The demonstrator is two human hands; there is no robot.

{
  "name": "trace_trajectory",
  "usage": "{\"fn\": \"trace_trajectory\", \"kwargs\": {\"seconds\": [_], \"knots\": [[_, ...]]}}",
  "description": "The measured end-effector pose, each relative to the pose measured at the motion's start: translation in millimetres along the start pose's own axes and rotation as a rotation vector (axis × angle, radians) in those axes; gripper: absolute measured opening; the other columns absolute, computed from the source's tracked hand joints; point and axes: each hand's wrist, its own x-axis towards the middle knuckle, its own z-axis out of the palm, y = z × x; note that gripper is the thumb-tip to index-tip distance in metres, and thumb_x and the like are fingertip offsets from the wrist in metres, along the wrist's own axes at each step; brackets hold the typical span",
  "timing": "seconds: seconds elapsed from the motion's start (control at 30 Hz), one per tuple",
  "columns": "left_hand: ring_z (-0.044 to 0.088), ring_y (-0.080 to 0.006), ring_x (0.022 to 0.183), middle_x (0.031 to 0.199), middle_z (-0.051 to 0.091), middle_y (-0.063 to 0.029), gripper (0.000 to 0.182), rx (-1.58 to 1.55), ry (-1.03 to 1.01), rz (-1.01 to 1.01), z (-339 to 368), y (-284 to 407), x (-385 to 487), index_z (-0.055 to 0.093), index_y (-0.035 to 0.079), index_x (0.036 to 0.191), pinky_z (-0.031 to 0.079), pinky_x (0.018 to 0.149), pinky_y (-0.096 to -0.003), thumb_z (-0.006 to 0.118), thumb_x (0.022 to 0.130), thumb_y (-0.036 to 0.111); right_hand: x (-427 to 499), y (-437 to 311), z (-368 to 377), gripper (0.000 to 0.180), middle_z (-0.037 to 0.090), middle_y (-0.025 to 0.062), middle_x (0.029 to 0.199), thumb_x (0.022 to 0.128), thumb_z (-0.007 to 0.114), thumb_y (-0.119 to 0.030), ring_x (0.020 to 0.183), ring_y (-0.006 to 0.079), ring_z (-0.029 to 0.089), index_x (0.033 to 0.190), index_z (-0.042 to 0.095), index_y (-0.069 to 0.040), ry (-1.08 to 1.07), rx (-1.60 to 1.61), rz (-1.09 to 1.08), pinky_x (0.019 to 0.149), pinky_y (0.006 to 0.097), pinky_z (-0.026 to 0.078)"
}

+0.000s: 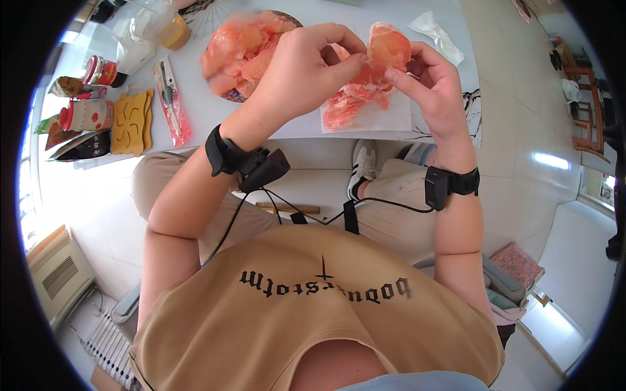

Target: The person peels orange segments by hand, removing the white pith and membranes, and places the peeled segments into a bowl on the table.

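Note:
A pinkish-orange piece of citrus flesh, likely pomelo (pixel 390 48), is held up between my two hands over the table. My right hand (pixel 424 83) grips its right edge between thumb and fingers. My left hand (pixel 318 63) pinches at its left side with thumb and forefinger; whether the fingertips hold a bit of membrane is too small to tell. Below them, torn pink membranes (pixel 345 110) lie heaped on a white paper sheet (pixel 401 117). Left of that, a patterned plate (pixel 234 95) is piled with peeled pink fruit flesh (pixel 239 49), partly behind my left hand.
A crumpled white tissue (pixel 437 36) lies at the back right. On the left are a packaged utensil set (pixel 171 97), a yellow mat (pixel 131 119), a red-lidded jar (pixel 88 115), another jar (pixel 100 71) and a plastic cup (pixel 173 34). Cables hang between my wrist devices.

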Motion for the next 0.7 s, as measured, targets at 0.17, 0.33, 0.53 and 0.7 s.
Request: {"fn": "trace_trajectory", "kwargs": {"seconds": [0.17,0.33,0.53,0.7], "knots": [[0.062,-0.0017,0.070,0.078,0.072,0.0000,0.016,0.053,-0.023,-0.063,-5.1,-1.0,8.0,0.075,-0.001,0.107,0.047,0.060,-0.0208,0.074,0.101,0.013,2.8,1.9,4.9,0.030,0.075,0.0069,0.108,0.096,0.080,-0.008,0.096,0.0127,0.073,0.121,0.069,0.001,0.032,0.005,-0.017,0.086,0.0292,0.060],[0.069,-0.0095,0.074,0.085,0.076,-0.0078,0.019,-0.090,0.060,-0.008,-5.7,1.9,13.8,0.074,-0.002,0.105,0.057,0.066,-0.0272,0.075,0.094,0.013,4.6,4.6,10.5,0.030,0.075,0.0085,0.111,0.097,0.078,-0.005,0.099,0.0144,0.074,0.124,0.066,0.002,0.096,0.011,-0.040,0.087,0.0299,0.062],[0.072,-0.0106,0.078,0.089,0.076,-0.0088,0.014,-0.097,0.067,0.061,-1.5,5.7,14.4,0.073,-0.004,0.106,0.058,0.067,-0.0276,0.074,0.097,0.007,6.3,7.0,14.4,0.029,0.074,0.0100,0.113,0.096,0.078,-0.001,0.102,0.0156,0.074,0.122,0.065,0.004,0.127,0.008,-0.117,0.091,0.0318,0.064],[0.071,-0.0127,0.074,0.083,0.074,-0.0088,0.018,-0.038,0.034,-0.031,-4.7,1.2,16.9,0.073,-0.005,0.105,0.057,0.068,-0.0275,0.077,0.094,0.008,6.2,7.4,13.2,0.029,0.075,0.0094,0.113,0.096,0.078,0.000,0.105,0.0159,0.073,0.122,0.066,0.004,0.091,-0.023,-0.144,0.092,0.0318,0.064]]}}
